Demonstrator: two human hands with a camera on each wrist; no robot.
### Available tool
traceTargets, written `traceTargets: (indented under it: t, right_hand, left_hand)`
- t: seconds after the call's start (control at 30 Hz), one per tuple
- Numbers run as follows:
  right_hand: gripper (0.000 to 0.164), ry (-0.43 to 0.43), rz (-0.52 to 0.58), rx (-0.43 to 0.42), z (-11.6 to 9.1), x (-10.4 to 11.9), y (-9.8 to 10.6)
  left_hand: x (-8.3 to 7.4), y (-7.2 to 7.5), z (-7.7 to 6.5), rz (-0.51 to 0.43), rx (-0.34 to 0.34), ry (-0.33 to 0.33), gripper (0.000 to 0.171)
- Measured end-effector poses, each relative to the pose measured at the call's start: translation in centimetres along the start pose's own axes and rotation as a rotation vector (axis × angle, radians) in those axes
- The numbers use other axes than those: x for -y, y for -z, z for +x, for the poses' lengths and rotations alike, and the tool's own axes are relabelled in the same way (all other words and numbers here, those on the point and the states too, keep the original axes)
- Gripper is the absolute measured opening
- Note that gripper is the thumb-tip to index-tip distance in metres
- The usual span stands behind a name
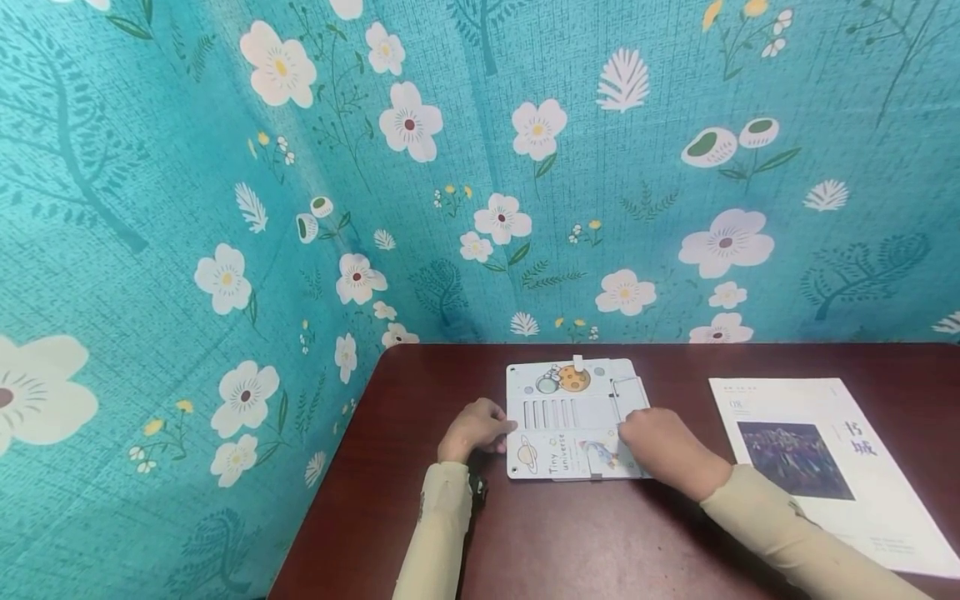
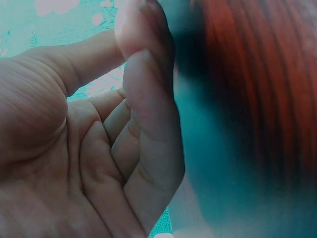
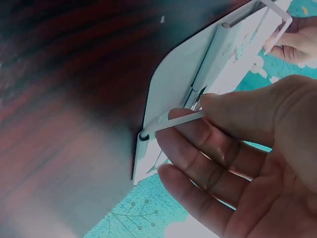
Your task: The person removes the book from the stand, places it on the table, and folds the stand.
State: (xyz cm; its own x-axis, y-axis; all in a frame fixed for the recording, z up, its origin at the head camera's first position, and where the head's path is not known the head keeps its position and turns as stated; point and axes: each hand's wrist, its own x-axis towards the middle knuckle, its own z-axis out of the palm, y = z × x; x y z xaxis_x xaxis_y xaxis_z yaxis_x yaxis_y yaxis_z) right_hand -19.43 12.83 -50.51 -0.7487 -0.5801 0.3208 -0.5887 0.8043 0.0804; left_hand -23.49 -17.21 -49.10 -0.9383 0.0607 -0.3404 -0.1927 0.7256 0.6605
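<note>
A white book stand (image 1: pixel 551 414) printed with planets and "Tiny universe" lies flat on the table. At its left edge, my left hand (image 1: pixel 476 429) pinches it between thumb and fingers; in the left wrist view that hand (image 2: pixel 143 99) fills much of the picture and the stand cannot be made out. Over the right edge, my right hand (image 1: pixel 671 446) holds a thin white bar (image 3: pixel 181 119) of the stand between thumb and fingers. A thin bracket (image 1: pixel 630 400) juts out beside this hand. A small white clip (image 1: pixel 577 363) sticks up at the far edge.
To the right lies a white magazine (image 1: pixel 795 517) with a dark picture on its cover. The dark red-brown table (image 1: pixel 585 542) meets a teal flowered cloth (image 1: pixel 450 167) at the back and left.
</note>
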Motion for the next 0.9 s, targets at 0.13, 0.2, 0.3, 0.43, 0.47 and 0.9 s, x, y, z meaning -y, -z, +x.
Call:
traceTargets:
  t: [0.13, 0.2, 0.3, 0.43, 0.47, 0.9]
  right_hand:
    - [0.020, 0.034, -0.051, -0.011, 0.1, 0.2, -0.1]
    - [0.019, 0.029, -0.047, -0.003, 0.1, 0.2, 0.0]
    - [0.019, -0.001, -0.008, 0.028, 0.1, 0.2, 0.1]
    - [0.019, -0.068, 0.058, 0.085, -0.1, 0.0, 0.3]
    - [0.020, -0.084, 0.076, 0.093, -0.1, -0.1, 0.4]
    - [0.014, -0.142, 0.193, 0.105, -1.3, 0.0, 1.4]
  left_hand:
    - [0.0, 0.0, 0.0, -0.003, -0.002, -0.004, 0.016]
    - [0.0, 0.0, 0.0, -0.007, -0.003, -0.006, 0.016]
    - [0.1, 0.0, 0.0, -0.011, -0.002, -0.006, 0.016]
    - [0.1, -0.1, 0.0, -0.004, 0.000, -0.005, 0.016]
    - [0.1, -0.1, 0.0, 0.000, 0.000, -0.005, 0.016]
    - [0.5, -0.3, 0.0, 0.027, -0.026, -0.020, 0.018]
